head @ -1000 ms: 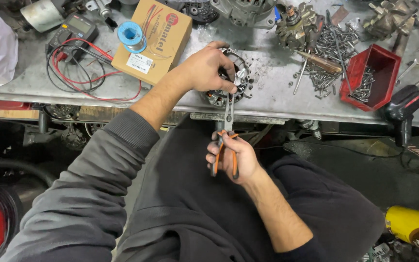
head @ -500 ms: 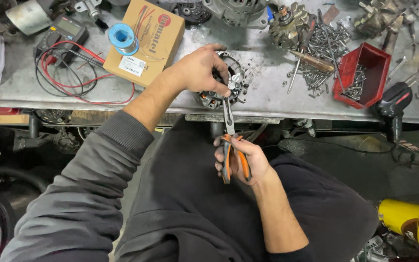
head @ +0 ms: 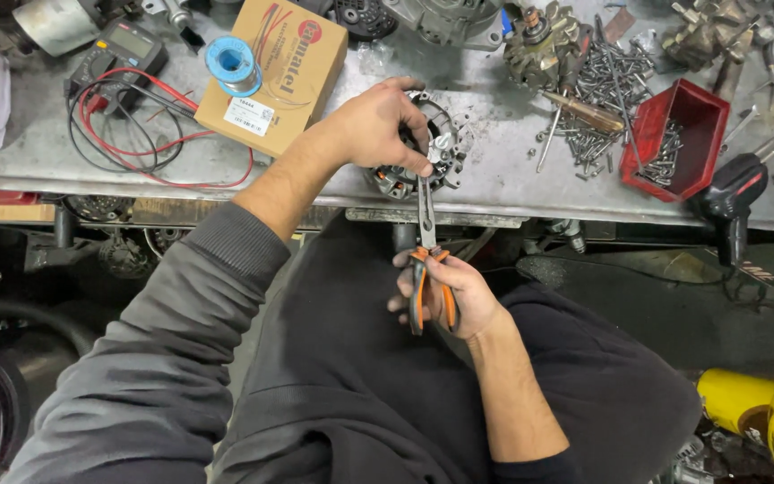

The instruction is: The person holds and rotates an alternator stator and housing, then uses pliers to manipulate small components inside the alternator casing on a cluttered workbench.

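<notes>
Round metal stator ring with copper windings point(head: 441, 166) sits at the near edge of the grey metal workbench point(head: 494, 193), pinned under the left hand point(head: 378, 130) — fingers curled over its rim, gripping it. Right hand point(head: 445, 296) is closed around the orange-and-grey handles of long-nose pliers point(head: 426, 260); their tips point up to the ring's near side. Just left: brown cardboard box point(head: 275, 76). Right, well apart — red plastic bin of screws point(head: 678, 139)
</notes>
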